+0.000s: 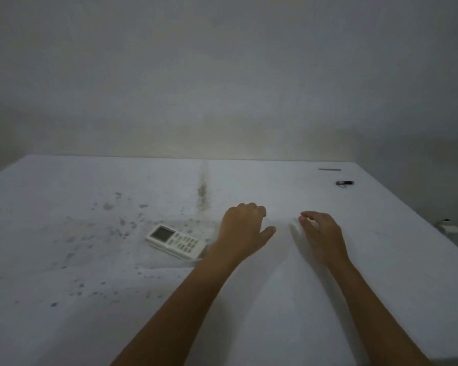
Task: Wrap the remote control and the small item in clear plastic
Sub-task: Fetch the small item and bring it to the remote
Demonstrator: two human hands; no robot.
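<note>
The left hand [242,229] lies palm-down just right of the white rectangular remote control [175,241], fingers [249,208] curled under, thumb spread; whether they pinch anything I cannot tell. The right hand [321,233], further right, has fingers bent in a narrow pinch — the clear plastic is too faint to make out. The remote rests on the stained white surface [90,260]; a small dark item [344,183] lies well beyond, far right.
</note>
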